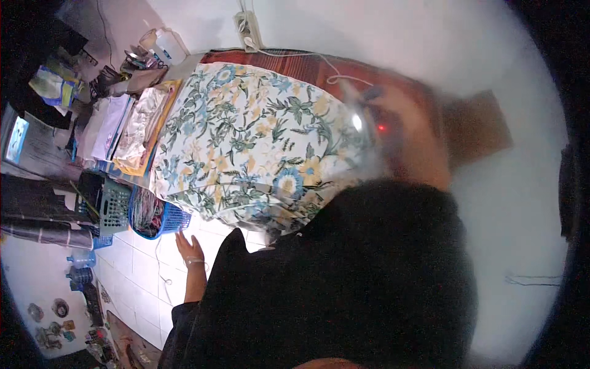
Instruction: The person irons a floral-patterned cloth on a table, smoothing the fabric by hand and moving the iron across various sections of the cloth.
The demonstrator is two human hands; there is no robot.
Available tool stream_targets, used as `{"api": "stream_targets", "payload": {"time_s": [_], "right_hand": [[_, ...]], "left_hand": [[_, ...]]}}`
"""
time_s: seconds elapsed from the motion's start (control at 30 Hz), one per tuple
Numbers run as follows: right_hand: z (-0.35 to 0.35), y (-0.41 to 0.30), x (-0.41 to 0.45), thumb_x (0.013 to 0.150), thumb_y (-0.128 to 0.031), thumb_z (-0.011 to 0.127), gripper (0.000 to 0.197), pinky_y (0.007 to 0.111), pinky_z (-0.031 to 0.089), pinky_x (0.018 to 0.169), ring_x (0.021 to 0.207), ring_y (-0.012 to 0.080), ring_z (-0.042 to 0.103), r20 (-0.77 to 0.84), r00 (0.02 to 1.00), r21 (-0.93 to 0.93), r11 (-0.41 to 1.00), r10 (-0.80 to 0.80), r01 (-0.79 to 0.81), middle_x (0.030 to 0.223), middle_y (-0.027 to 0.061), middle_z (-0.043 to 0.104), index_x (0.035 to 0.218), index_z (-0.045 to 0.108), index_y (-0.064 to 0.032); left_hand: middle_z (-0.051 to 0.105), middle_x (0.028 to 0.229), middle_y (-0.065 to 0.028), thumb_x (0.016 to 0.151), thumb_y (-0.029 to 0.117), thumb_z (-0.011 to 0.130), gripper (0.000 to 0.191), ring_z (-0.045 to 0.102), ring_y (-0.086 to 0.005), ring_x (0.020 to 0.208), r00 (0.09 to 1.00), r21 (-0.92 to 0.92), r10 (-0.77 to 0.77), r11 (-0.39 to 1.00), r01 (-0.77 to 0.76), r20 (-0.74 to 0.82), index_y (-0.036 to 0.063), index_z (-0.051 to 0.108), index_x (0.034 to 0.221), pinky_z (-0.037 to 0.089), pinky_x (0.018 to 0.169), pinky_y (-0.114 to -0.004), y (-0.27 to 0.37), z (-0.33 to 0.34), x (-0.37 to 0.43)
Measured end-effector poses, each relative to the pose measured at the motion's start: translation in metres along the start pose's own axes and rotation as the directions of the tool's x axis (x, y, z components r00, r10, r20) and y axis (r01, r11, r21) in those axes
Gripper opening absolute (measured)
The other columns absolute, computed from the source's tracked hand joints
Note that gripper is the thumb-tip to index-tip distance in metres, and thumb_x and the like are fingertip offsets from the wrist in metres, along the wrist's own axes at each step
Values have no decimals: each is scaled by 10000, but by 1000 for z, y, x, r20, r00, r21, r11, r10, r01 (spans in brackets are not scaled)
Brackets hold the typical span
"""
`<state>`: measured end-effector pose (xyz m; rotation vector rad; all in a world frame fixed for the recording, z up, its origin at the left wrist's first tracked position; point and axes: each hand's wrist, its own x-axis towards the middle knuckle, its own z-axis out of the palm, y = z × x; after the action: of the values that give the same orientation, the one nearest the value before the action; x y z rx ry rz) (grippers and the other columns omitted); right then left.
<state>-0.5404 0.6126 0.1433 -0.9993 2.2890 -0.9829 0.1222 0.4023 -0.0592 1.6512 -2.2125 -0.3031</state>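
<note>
My left hand point(190, 248), with a bracelet at the wrist, hangs over the white tiled floor with its fingers spread and nothing in it. Its fingertips appear just below a blue plastic basket point(175, 217). On the right, my blurred right hand point(408, 124) reaches out of a black sleeve and appears closed on a clothes iron point(383, 122) with a lit red light. The iron's outline is smeared and its soleplate cannot be made out. Beside it spreads a white floral cloth point(244, 124), smooth across the top and bunched along the near edge.
A power strip point(247, 30) against the wall has a white cord point(295, 54) running toward the iron. Reddish striped cloth point(276, 64) shows beneath the floral one. Folded clothes point(140, 122) lie to the left. A grey perforated crate point(114, 205) stands beside the blue basket.
</note>
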Motion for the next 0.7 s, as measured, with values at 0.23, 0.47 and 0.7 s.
{"api": "stream_targets", "payload": {"time_s": [0.23, 0.47, 0.7], "right_hand": [[-278, 42, -70, 742, -184, 654, 330, 369, 507, 650, 709, 259, 616, -52, 995, -337, 939, -83, 61, 850, 139, 641, 1031, 591, -38], [-244, 55, -63, 739, -267, 604, 339, 388, 458, 794, 961, 322, 585, -744, 610, -520, 809, -273, -273, 997, 179, 619, 1014, 602, -69], [-150, 161, 29, 730, -241, 654, 392, 384, 470, 734, 885, 251, 593, -758, 648, 123, 992, 77, 25, 946, 144, 623, 1055, 581, -33]], "left_hand": [[340, 1333, -273, 857, 300, 509, 615, 328, -353, 1256, 875, -102, -95, 982, 162, 474, -61, 304, 1311, 300, 1028, -366, -86, 93, -72], [363, 1249, -349, 816, 114, 454, 415, 372, -444, 1177, 786, 62, 322, 908, -414, 527, -39, 386, 1196, 360, 956, -455, 42, 93, -28], [484, 1116, -213, 806, 129, 533, 382, 535, -316, 984, 835, -262, -177, 898, 353, 521, -1, 414, 1145, 474, 746, -394, 135, 60, -13]]}}
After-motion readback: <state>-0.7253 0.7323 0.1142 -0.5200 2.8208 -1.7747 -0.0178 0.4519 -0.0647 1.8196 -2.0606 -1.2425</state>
